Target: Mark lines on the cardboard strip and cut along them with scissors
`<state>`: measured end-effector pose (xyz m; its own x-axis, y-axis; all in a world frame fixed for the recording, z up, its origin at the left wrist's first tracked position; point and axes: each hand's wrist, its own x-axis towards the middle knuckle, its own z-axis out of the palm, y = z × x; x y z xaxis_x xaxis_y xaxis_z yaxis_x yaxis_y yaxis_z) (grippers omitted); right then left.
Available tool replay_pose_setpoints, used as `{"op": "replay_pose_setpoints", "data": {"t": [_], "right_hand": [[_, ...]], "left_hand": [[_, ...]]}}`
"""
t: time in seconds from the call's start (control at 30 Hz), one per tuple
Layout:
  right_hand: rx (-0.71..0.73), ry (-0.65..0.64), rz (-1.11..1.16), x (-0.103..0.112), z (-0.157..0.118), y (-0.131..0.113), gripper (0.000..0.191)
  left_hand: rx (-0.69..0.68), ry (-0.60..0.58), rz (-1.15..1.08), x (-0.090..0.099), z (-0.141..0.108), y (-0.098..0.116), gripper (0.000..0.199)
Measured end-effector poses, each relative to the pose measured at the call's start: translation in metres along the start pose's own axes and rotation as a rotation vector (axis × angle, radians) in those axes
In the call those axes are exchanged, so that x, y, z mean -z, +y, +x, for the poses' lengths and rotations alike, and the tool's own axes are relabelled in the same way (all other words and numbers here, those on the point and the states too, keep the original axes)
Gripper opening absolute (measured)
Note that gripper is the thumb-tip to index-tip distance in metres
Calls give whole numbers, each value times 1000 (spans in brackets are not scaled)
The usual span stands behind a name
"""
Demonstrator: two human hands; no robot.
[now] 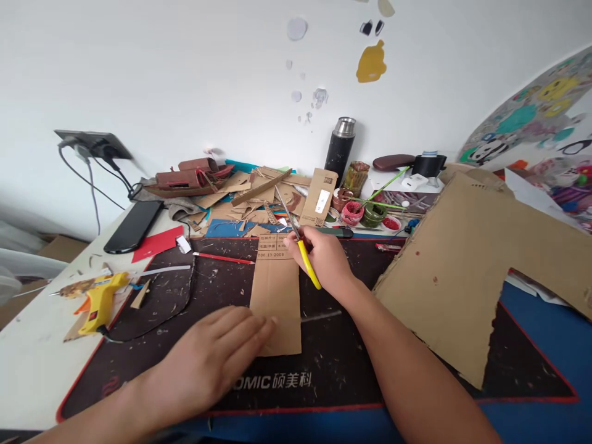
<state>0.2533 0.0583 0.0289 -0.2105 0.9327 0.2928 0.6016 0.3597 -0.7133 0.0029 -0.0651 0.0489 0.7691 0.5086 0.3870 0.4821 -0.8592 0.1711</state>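
Observation:
A rectangular piece of brown cardboard [280, 283] with printed lines and numbers at its far end lies on the dark mat. My left hand [217, 351] rests over its near left part, fingers stretched out and laid flat. Scissors [309, 265] with yellow handles are in my right hand [329, 256], its fingers wrapped round them. Their metal blades point up and to the left, over the far right corner of the cardboard. Whether the blades touch the cardboard I cannot tell.
A yellow glue gun [102, 302] lies at the left near a black phone [134, 227]. Cardboard scraps [259, 197], paint jars [353, 213] and a black thermos [340, 148] line the back. A large cardboard sheet [444, 277] covers the mat's right side. A red pencil [224, 258] lies behind my left hand.

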Motion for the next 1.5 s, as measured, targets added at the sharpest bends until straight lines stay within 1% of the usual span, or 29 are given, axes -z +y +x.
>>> {"op": "replay_pose_setpoints", "data": {"t": [0.03, 0.07, 0.1, 0.13, 0.17, 0.23, 0.33, 0.4, 0.47, 0.53, 0.6, 0.63, 0.67, 0.7, 0.77, 0.8, 0.83, 0.87, 0.93, 1.0, 1.1, 1.2, 1.3, 1.33, 1.4, 1.5], "right_hand": [[-2, 5, 12, 0, 0, 0, 29], [-4, 10, 27, 1, 0, 0, 29], [-4, 17, 46, 1, 1, 1, 30], [-2, 28, 68, 1, 1, 1, 31], [0, 43, 91, 2, 1, 1, 33], [-3, 76, 141, 3, 2, 3, 36], [-51, 97, 203, 3, 4, 5, 40], [-81, 89, 222, 3, 4, 8, 41], [-80, 89, 219, 2, 5, 10, 41], [-53, 101, 209, 0, 5, 11, 40], [-30, 105, 201, -1, 5, 11, 39], [-24, 103, 201, -2, 5, 10, 38], [-20, 98, 203, -2, 5, 10, 37], [-18, 96, 204, -2, 5, 10, 36], [-19, 102, 199, -1, 5, 9, 35], [-23, 108, 193, -1, 5, 9, 34], [-29, 113, 186, 0, 5, 8, 33], [-37, 120, 175, 1, 5, 8, 32], [-47, 118, 141, 2, 6, 6, 29], [-41, 107, 81, 3, 6, 4, 26], [-39, 76, 58, 4, 6, 1, 22], [-34, 72, 68, 5, 5, 0, 20], [-27, 82, 67, 6, 6, 1, 20], [-26, 85, 62, 6, 6, 1, 21], [-28, 93, 59, 7, 6, 2, 22], [-43, 127, 119, 6, 7, 5, 25]], "left_hand": [[67, 10, 51, 7, -4, -5, 52], [114, 59, 113, 15, -7, -10, 51], [156, 65, 173, 23, -10, -14, 47], [205, 71, 246, 30, -13, -18, 42], [284, 76, 329, 37, -15, -22, 34], [402, 49, 443, 44, -18, -28, 24], [529, -27, 522, 43, -21, -34, 23], [571, -85, 554, 37, -23, -36, 24], [577, -123, 568, 31, -23, -38, 24], [540, -87, 534, 25, -19, -41, 26], [461, -22, 446, 19, -9, -45, 32], [413, -23, 388, 16, -2, -48, 33], [343, -49, 330, 12, 6, -51, 36], [262, -104, 290, 8, 16, -55, 45], [109, -254, 273, 0, 37, -65, 73], [45, -318, 278, -4, 48, -69, 79], [10, -380, 287, -7, 59, -74, 80], [-15, -422, 302, -9, 69, -78, 80], [-80, -468, 315, -12, 86, -83, 80], [-155, -519, 311, -12, 100, -85, 79], [-230, -583, 312, -11, 112, -82, 74], [-265, -602, 362, -7, 122, -81, 67], [-298, -631, 381, 0, 131, -86, 65], [-306, -623, 360, 2, 133, -89, 65], [-327, -571, 285, 4, 137, -96, 63], [-369, -502, 178, 5, 141, -107, 57]]}}
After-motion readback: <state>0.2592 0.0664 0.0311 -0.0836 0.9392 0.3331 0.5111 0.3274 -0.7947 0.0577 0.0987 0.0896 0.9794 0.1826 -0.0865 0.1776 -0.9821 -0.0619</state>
